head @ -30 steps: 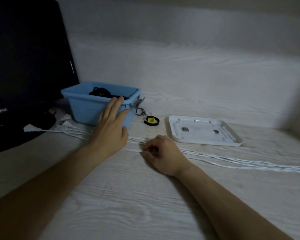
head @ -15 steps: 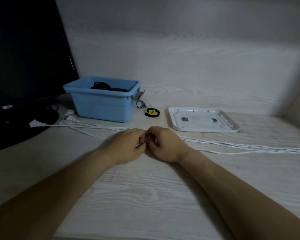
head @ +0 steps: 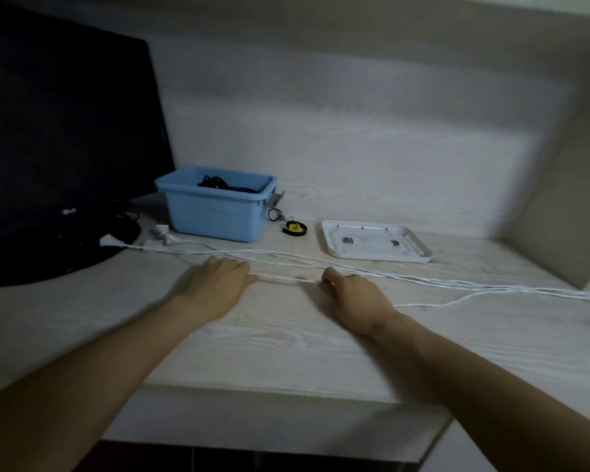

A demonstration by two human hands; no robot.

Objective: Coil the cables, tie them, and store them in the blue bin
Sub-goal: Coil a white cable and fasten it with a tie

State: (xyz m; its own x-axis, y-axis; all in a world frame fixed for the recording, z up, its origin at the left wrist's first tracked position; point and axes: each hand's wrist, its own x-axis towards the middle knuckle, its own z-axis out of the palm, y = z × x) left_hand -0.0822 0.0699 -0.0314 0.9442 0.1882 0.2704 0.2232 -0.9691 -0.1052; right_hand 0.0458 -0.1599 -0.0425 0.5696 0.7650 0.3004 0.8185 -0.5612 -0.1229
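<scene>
Two hands (head: 215,284) (head: 353,294) pinch white cable (head: 286,279) near table edge (head: 269,391)

Bare desk (head: 286,342) fills the lower frame; white cables (head: 457,284) cross mid-frame, with blue bin (head: 215,216), monitor (head: 65,131) and white tray (head: 419,257) blocking behind.

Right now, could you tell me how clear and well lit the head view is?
Head view: dim and grainy; the left hand and right hand are motion-blurred around the white cable; the monitor is almost black; the wide lens bends the table edge.
</scene>
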